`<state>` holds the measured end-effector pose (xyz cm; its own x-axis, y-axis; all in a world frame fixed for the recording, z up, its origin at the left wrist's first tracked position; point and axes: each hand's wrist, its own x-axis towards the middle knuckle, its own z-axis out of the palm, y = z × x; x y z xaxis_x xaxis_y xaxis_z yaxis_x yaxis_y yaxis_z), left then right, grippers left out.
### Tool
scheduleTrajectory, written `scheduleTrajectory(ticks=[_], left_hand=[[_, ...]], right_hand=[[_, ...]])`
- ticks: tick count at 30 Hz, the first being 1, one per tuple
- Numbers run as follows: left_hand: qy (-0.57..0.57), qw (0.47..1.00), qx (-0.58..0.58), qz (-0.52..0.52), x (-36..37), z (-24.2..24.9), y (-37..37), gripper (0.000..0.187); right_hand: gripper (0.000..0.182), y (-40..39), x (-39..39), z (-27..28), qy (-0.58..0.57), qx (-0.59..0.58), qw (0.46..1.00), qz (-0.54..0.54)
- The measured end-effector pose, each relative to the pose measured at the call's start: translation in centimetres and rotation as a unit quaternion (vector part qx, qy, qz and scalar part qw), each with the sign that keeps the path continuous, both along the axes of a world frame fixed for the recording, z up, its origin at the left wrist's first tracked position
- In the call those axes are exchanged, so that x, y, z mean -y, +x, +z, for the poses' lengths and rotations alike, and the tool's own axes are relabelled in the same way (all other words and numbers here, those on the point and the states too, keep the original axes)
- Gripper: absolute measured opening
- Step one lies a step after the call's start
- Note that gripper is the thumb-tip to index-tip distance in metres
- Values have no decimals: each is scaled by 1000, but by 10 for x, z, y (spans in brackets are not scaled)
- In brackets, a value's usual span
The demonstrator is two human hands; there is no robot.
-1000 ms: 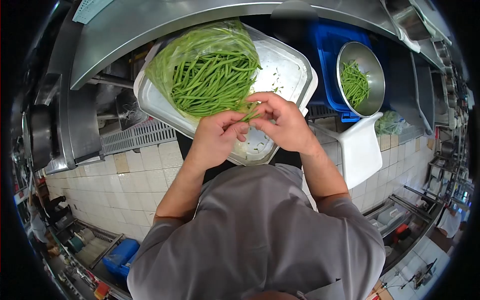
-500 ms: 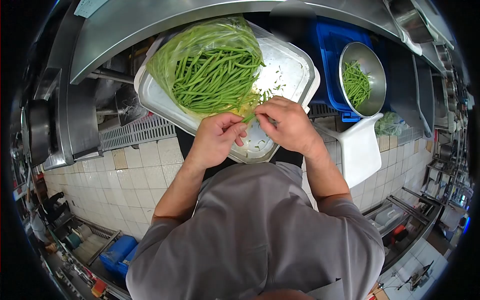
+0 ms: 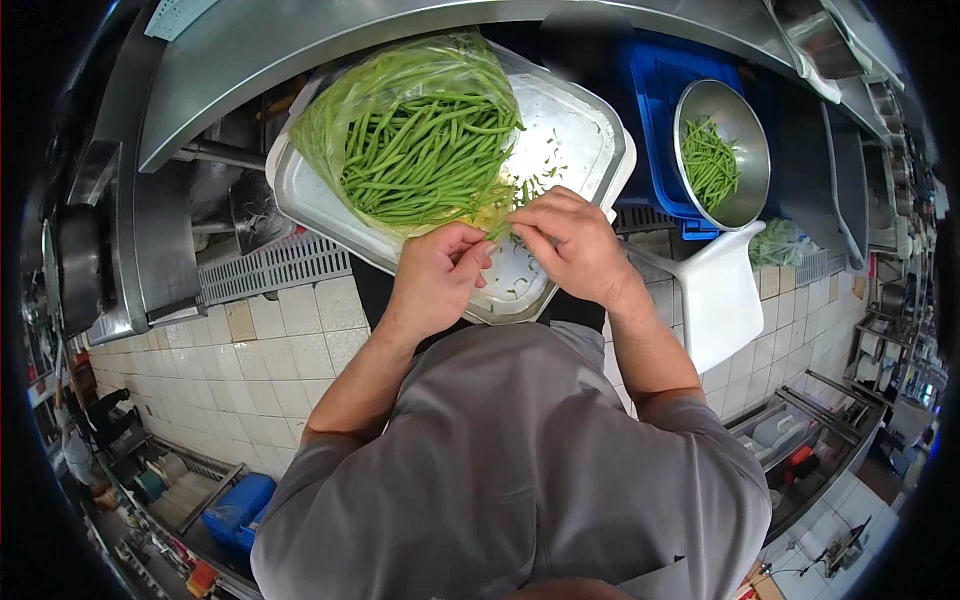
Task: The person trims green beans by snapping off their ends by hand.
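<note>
Between my hands, over the near edge of the metal tray, is a green bean. My left hand pinches it between thumb and fingers. At the bean's other end, the thumb and fingertips of my right hand are closed on it. Just beyond my hands, a clear plastic bag lies open on the tray, full of green beans. Small trimmed bean ends are scattered on the tray beside the bag.
To the right, a steel bowl with some green beans leans in a blue crate. A white plastic stool or chair stands below it, near another bag of greens. A steel shelf edge runs across the top.
My right thumb has shifted slightly away from the fingertips at the bean's end. Both hands remain close together over the tray, and the view has moved slightly.
</note>
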<state>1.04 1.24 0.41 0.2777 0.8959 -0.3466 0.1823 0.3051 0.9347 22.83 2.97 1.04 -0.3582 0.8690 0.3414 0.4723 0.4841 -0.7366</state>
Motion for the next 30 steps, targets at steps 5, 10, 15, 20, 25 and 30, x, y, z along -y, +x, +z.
scheduleTrajectory(ticks=[5, 10, 15, 20, 25, 30], left_hand=[[245, 942, -228, -36, 1, 3, -1, 15], [266, 939, -215, -40, 3, -3, -3, 13], [-73, 957, 251, 128, -6, -16, -7, 15], [-85, 907, 378, 166, -15, -2, -8, 16], [-35, 919, 343, 193, -15, -3, -3, 18], [27, 940, 278, 196, -10, -9, 1, 15]], right_hand=[[7, 4, 2, 12, -22, 70, 997, 38], [13, -7, 10, -29, -277, -181, 943, -29], [23, -10, 4, -39, -419, -436, 791, -92], [19, -21, 16, -18, -346, -320, 882, -34], [16, -25, 23, -18, -315, -237, 919, -27], [16, -35, 26, -17, -222, -192, 951, -97]])
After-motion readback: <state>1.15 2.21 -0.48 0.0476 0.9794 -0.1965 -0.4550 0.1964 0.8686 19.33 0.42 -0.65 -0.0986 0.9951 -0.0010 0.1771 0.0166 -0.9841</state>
